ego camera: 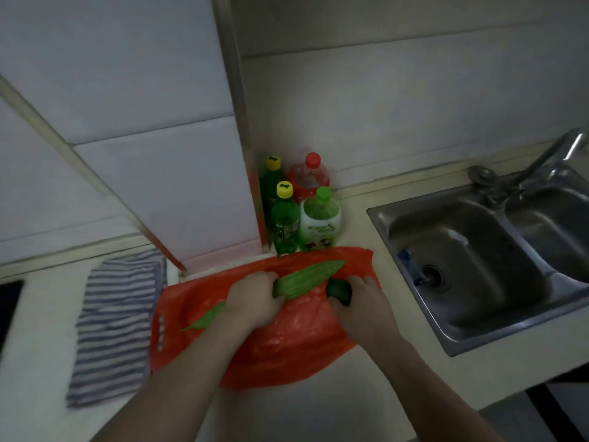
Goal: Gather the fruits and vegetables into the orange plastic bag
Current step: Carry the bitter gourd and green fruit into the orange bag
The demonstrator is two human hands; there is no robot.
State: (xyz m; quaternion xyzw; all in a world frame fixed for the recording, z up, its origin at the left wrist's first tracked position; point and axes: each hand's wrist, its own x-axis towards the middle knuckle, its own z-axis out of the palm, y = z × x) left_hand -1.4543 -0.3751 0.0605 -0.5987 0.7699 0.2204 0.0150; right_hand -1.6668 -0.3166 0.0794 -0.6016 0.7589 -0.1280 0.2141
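The orange plastic bag [287,339] lies flat on the counter, its cut-out handle at the left end. A long bumpy green bitter gourd [307,277] lies slantwise above the bag, and my left hand [255,301] grips its middle; its thin tail sticks out at the lower left. My right hand [360,304] curls round a small dark green round fruit [339,291] over the bag's right part. I cannot tell whether the bag's mouth is open.
Several bottles [296,205] with yellow, red and green caps stand in the corner just behind the bag. A striped cloth [118,320] lies to the left. A steel double sink [484,260] with a tap [522,177] sits to the right.
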